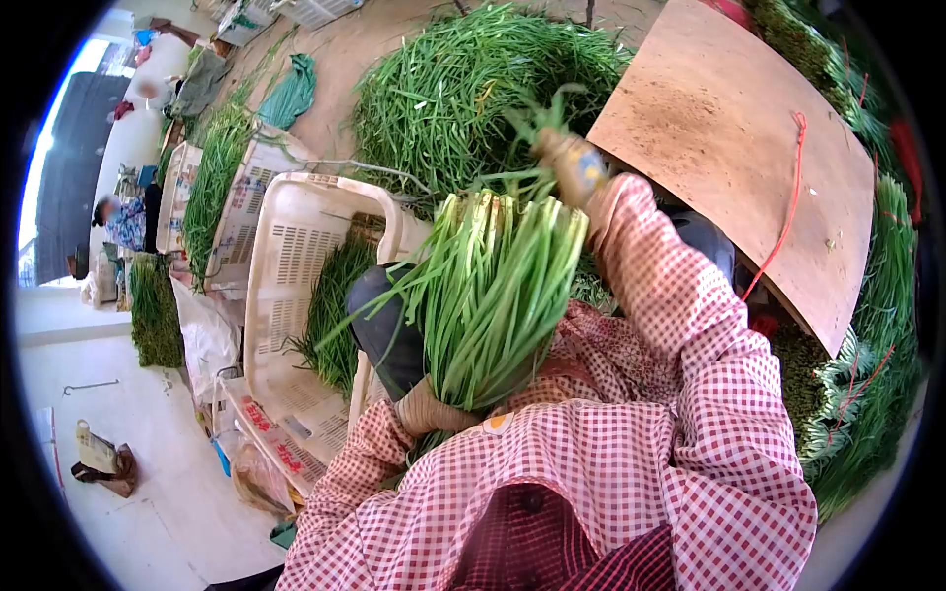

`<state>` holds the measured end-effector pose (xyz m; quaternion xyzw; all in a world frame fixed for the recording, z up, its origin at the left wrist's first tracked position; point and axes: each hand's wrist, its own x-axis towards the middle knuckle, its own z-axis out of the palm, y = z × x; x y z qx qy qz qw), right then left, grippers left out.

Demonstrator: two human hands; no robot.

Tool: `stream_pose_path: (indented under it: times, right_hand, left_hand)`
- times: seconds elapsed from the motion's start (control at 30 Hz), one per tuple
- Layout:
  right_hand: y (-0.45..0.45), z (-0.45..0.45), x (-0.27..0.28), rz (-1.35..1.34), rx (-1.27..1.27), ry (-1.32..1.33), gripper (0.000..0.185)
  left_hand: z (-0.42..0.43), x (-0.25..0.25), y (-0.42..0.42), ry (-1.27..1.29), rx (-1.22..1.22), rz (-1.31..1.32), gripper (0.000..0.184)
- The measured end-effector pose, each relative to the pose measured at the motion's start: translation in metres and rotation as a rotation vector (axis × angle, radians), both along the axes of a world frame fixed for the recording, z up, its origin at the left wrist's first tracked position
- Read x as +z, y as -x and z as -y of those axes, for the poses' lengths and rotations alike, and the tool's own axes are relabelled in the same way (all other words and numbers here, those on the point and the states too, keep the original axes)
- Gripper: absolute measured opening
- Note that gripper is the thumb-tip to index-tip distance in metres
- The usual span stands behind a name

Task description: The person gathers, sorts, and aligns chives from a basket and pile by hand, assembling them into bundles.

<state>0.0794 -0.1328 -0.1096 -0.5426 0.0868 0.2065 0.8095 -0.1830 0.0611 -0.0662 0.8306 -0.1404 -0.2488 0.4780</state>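
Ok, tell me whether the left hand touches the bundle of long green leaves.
Touching. The head view shows the left hand against the lower end of the green bundle, with no gap between them.

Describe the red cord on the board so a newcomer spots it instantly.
Find the big tan board at upper right. The red cord curves down its right half to the lower edge. Unlike the thinner red strands on the green bundles beyond, it lies on board.

Crate [272, 271] open-topped, board [729, 158] close beside right hand [572, 165]
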Motion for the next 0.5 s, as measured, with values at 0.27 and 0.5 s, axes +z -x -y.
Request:
stream_pose_path:
  times: [0.27, 0.5]
  right_hand:
    - [-0.084, 0.103, 0.021, 0.063, 0.190, -0.087, 0.048]
    - [0.066, 0.012, 0.039, 0.817, 1.121, 0.913, 0.043]
  left_hand:
    - [-0.011, -0.025, 0.014, 0.042, 0.026, -0.080, 0.078]
    - [-0.002, -0.018, 0.003, -0.038, -0.086, 0.118, 0.064]
